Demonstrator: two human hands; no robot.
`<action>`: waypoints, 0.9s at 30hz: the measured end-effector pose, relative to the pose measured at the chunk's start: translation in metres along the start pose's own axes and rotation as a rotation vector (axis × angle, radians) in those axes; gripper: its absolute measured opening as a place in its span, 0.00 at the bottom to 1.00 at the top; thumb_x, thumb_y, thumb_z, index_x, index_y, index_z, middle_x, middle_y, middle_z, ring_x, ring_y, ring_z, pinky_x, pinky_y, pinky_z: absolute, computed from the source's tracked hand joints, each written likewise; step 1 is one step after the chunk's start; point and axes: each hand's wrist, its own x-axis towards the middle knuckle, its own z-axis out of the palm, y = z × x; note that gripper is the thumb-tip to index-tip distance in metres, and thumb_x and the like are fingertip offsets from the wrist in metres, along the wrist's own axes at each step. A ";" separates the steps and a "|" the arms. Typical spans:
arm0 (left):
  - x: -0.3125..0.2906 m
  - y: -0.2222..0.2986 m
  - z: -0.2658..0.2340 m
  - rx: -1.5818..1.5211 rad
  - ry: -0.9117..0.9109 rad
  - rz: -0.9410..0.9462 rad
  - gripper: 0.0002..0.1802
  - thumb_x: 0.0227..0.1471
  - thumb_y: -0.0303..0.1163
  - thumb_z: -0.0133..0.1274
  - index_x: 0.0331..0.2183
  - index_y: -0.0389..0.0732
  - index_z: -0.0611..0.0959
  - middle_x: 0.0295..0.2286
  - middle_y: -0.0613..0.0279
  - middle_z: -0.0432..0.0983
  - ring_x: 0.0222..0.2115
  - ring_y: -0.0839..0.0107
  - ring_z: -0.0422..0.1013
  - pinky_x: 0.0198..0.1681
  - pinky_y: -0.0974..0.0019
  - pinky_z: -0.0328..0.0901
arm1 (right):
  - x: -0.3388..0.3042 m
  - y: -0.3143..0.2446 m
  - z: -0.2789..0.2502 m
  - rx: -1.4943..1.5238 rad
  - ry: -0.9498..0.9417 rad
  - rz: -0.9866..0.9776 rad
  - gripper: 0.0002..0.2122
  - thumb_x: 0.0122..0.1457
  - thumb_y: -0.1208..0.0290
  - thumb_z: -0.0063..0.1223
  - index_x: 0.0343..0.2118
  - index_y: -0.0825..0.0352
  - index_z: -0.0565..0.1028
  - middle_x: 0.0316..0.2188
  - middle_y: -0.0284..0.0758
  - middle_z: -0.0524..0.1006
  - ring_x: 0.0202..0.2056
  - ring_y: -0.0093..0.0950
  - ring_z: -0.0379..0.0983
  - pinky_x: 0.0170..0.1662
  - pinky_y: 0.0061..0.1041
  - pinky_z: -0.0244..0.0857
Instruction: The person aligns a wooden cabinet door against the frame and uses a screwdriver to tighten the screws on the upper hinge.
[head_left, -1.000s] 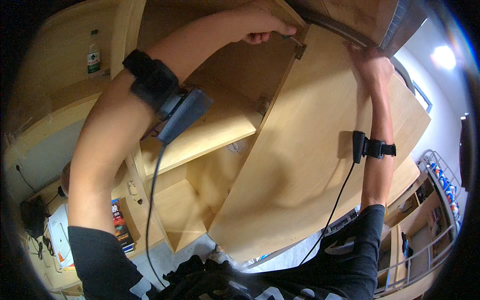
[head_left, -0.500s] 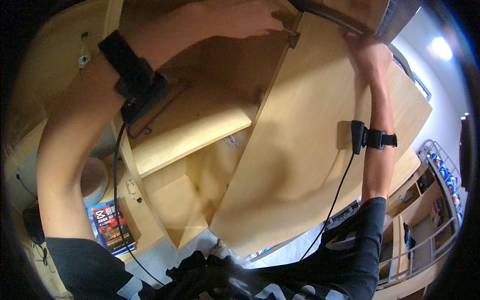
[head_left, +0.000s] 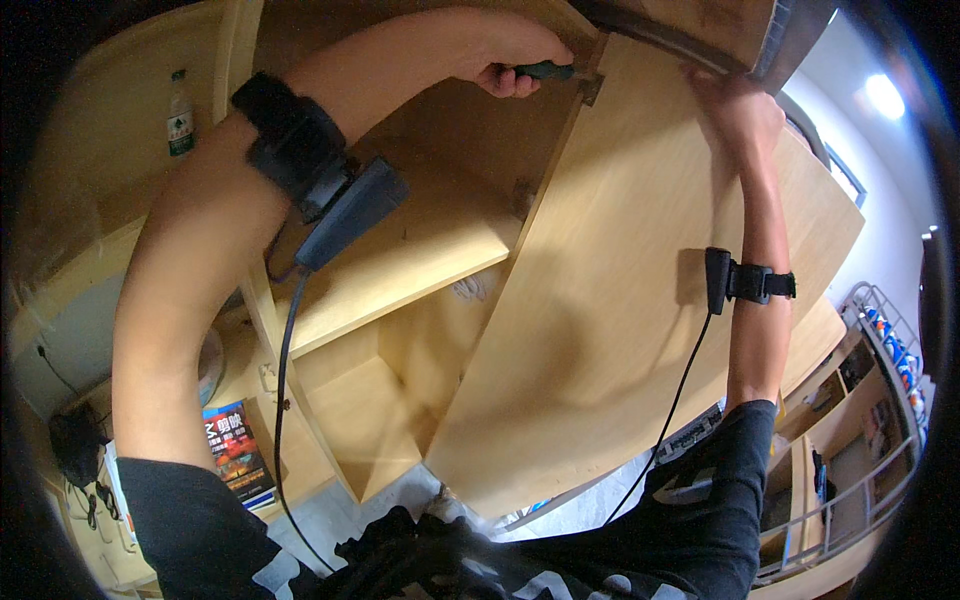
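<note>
My left hand [head_left: 510, 58] is closed around the dark green handle of what looks like a screwdriver [head_left: 546, 71]. It points at the upper metal hinge [head_left: 590, 90] joining the wooden cabinet door [head_left: 610, 270] to its frame; the tool's tip is too small to make out. At the upper right, my right hand [head_left: 745, 112] grips the swung-out door near its top edge, thumb side against the panel and some fingers hidden. A lower hinge [head_left: 522, 198] is at the cabinet's side edge.
Inside the cabinet is a wooden shelf [head_left: 400, 285]. To the left stand a small bottle [head_left: 179, 125] and a book [head_left: 243, 450]. A dark cabinet [head_left: 690, 30] overhangs the top, and a metal-railed bunk bed [head_left: 880, 470] is at the right. Black cables hang from both forearm straps.
My left hand has rotated and lowered slightly, bringing the dark green handle into sight. The left forearm has shifted right, uncovering more of the bottle. My right hand stays on the door.
</note>
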 end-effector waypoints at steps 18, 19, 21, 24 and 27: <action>-0.016 0.019 0.007 -0.166 0.064 -0.099 0.10 0.44 0.30 0.52 0.29 0.34 0.78 0.27 0.55 0.73 0.27 0.62 0.73 0.30 0.58 0.68 | 0.001 0.004 0.011 0.009 0.263 -0.091 0.28 0.49 0.35 0.45 0.31 0.58 0.81 0.24 0.45 0.79 0.29 0.43 0.77 0.33 0.36 0.70; -0.011 0.014 0.010 -0.160 0.067 -0.104 0.10 0.44 0.30 0.52 0.29 0.34 0.78 0.27 0.55 0.73 0.27 0.62 0.73 0.30 0.58 0.68 | 0.001 -0.001 0.006 -0.002 0.133 -0.050 0.29 0.49 0.35 0.45 0.36 0.59 0.79 0.30 0.45 0.79 0.35 0.43 0.76 0.38 0.34 0.68; 0.008 -0.002 0.024 -0.694 0.200 -0.551 0.11 0.45 0.31 0.51 0.29 0.33 0.80 0.25 0.57 0.73 0.25 0.66 0.71 0.30 0.60 0.68 | 0.001 -0.001 -0.001 -0.022 0.000 -0.004 0.30 0.49 0.35 0.45 0.41 0.59 0.77 0.35 0.46 0.79 0.41 0.43 0.75 0.43 0.33 0.66; 0.011 -0.009 0.032 -0.908 0.238 -0.708 0.10 0.42 0.28 0.51 0.28 0.34 0.83 0.25 0.50 0.76 0.27 0.59 0.73 0.34 0.55 0.67 | 0.001 0.007 -0.003 -0.057 -0.076 -0.015 0.30 0.49 0.36 0.45 0.42 0.60 0.77 0.36 0.47 0.78 0.41 0.43 0.74 0.43 0.33 0.66; 0.011 -0.018 0.027 -0.672 0.000 -0.614 0.12 0.46 0.32 0.51 0.33 0.35 0.80 0.24 0.51 0.76 0.24 0.61 0.73 0.29 0.56 0.67 | 0.000 0.007 0.002 -0.052 -0.048 -0.022 0.30 0.50 0.36 0.45 0.41 0.60 0.77 0.35 0.48 0.78 0.41 0.43 0.75 0.42 0.34 0.67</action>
